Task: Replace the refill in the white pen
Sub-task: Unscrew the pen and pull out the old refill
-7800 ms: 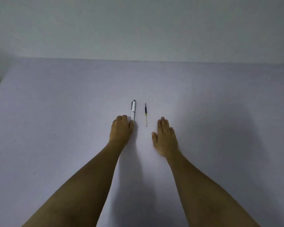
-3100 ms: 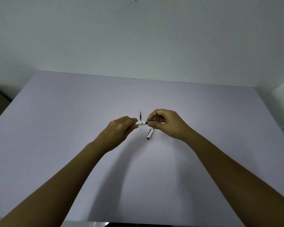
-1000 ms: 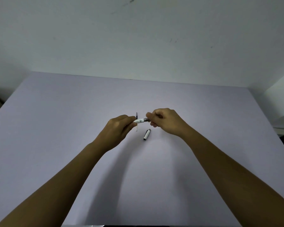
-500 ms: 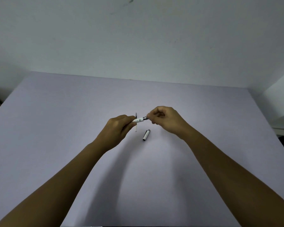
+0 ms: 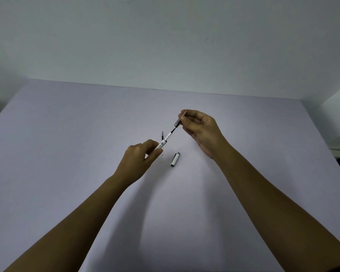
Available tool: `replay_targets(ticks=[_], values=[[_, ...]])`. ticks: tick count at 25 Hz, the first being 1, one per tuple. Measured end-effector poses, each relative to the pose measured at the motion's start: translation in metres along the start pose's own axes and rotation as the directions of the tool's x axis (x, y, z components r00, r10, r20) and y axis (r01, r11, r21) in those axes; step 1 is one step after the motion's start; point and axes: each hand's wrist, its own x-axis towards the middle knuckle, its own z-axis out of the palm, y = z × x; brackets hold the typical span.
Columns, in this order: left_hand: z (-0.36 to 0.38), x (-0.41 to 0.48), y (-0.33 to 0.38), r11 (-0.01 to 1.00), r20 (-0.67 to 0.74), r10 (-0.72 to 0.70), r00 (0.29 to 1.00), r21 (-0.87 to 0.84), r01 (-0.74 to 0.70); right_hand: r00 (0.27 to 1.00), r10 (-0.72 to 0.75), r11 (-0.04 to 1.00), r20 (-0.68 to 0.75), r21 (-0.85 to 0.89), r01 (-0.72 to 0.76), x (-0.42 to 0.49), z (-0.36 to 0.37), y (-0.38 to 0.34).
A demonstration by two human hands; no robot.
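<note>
While a pale grey wall fills the upper frame, a lavender table [image 5: 67,154] spreads below it. At centre, the left hand [image 5: 138,160] pinches the white pen barrel [image 5: 161,145], tilted up-right; the right hand [image 5: 199,128] pinches the grey tip section [image 5: 178,121] — the old refill [image 5: 170,134] bridges them. Below lies the cap [image 5: 175,159]; the spare refill [image 5: 162,135] peeks out behind.

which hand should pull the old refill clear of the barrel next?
Right. The right hand already pinches the grey tip section, with the old refill partly out of the white barrel. The left hand is busy bracing the barrel.
</note>
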Motion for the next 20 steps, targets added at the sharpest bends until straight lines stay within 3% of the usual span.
replay_targets(ticks=[5,9,12,16,20], values=[[0.004,0.006,-0.011,0.999,0.032,-0.03,0.999,-0.023,0.031,0.983,0.027,0.984,-0.179,0.178,0.006,0.021,-0.015,0.02],[0.005,0.01,-0.023,0.999,0.025,-0.039,0.999,0.01,0.039,0.888,0.244,0.96,-0.39,-0.035,-0.279,0.023,-0.027,0.093],[0.007,0.015,-0.03,0.998,0.018,-0.051,0.999,0.031,0.05,0.827,0.233,0.848,-0.512,-0.309,-0.431,0.021,-0.029,0.138],[0.009,0.013,-0.044,0.996,0.038,-0.073,0.997,0.058,0.07,0.8,0.208,0.699,-0.563,-0.487,-0.524,0.025,-0.027,0.168],[0.008,0.01,-0.048,0.995,0.037,-0.088,0.995,0.054,0.086,0.816,0.168,0.69,-0.553,-0.526,-0.498,0.022,-0.028,0.177]])
